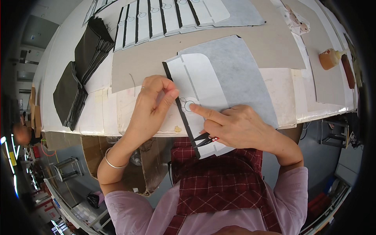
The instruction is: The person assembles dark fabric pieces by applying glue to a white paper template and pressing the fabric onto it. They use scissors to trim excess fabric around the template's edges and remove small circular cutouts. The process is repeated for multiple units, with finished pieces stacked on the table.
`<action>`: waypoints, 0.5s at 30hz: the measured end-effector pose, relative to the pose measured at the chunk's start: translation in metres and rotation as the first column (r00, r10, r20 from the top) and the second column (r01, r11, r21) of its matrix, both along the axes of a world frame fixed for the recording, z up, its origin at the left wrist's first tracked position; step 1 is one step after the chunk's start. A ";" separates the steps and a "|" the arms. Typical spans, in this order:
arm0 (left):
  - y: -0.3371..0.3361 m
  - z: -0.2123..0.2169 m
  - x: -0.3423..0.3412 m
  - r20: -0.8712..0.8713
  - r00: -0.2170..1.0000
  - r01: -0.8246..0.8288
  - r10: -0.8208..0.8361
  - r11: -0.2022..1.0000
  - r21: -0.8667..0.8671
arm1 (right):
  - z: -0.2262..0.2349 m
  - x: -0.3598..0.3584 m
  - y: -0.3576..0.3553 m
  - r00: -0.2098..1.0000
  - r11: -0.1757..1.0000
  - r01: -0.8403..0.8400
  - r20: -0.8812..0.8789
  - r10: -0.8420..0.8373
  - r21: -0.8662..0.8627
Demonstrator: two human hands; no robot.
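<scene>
A pale grey-blue fabric piece (pixel 241 74) with a white panel (pixel 205 84) and a black strip (pixel 185 119) down its left side lies at the table's front, its near end overhanging the edge. My left hand (pixel 154 98) is pinched at the black strip; what sits between thumb and forefinger is too small to make out. With its index finger stretched out, my right hand (pixel 235 125) presses on the panel beside a small ring-shaped outline (pixel 188 105) with dark thread-like loops. Black-bladed thread snips (pixel 203 140) are held under its curled fingers, blades pointing left.
Overlapping white panels with black strips (pixel 150 21) lie in a row at the back. Folded black fabric stacks (pixel 70 96) stand at left. Grey board (pixel 274 43) covers part of the table. An amber bottle (pixel 329 58) stands far right. Below the table is a cardboard box (pixel 152 168).
</scene>
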State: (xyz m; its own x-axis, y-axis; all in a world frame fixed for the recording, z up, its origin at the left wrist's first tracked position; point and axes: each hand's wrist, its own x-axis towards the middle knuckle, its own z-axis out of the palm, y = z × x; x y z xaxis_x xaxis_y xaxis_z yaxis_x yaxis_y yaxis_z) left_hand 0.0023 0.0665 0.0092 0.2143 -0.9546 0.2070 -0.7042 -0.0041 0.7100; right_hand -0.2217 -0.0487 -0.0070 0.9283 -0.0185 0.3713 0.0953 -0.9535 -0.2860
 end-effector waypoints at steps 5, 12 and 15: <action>0.001 0.007 -0.008 0.187 0.980 0.052 -0.065 0.996 0.073 | 0.004 0.000 0.000 0.999 1.000 0.001 -0.037 -0.002 -0.019; 0.022 0.015 0.013 0.155 0.983 -0.120 0.099 0.984 0.129 | 0.002 -0.002 -0.001 0.999 1.000 -0.002 -0.040 0.002 0.006; 0.038 0.027 0.016 0.377 0.918 -0.219 0.119 0.947 0.233 | 0.004 -0.001 -0.001 0.998 1.000 0.003 -0.055 -0.002 0.003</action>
State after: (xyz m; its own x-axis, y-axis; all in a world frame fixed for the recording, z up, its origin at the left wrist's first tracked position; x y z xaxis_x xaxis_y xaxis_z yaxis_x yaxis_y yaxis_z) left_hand 0.0183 0.1048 0.0365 0.3375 -0.9403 0.0435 -0.8798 -0.2987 0.3698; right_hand -0.2232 -0.0497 -0.0032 0.9472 -0.0219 0.3198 0.0771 -0.9528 -0.2936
